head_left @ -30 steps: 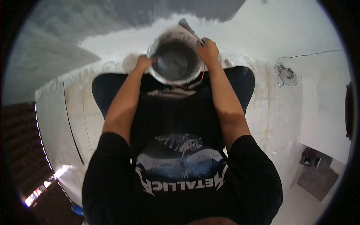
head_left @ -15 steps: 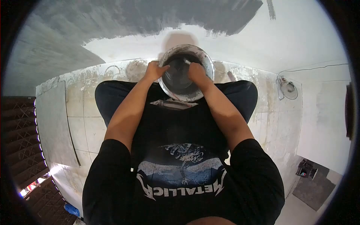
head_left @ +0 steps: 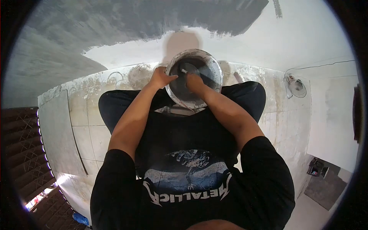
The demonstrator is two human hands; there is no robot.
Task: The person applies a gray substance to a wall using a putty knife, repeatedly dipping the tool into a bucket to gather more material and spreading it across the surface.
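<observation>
A round bucket (head_left: 215, 71) with a smeared pale rim stands between my crossed legs, holding a grey wet mix (head_left: 177, 86). My left hand (head_left: 161, 78) is closed over the bucket's left rim, thumb on the inside. Reaching down into the bucket, my right hand (head_left: 195, 82) is closed around a tool with a pale handle end (head_left: 183, 71). The tool's working end is not clearly visible, so I cannot tell its kind.
Ahead is a wall (head_left: 145, 53), partly coated grey. A large grey board (head_left: 57, 130) lies on the tiled floor (head_left: 82, 115) at left. To the right stand a fan (head_left: 296, 88) with a trailing cord and a small dark object (head_left: 316, 167).
My right hand has moved left inside the bucket with the tool. My left hand stays on the rim. The whole view has shifted slightly.
</observation>
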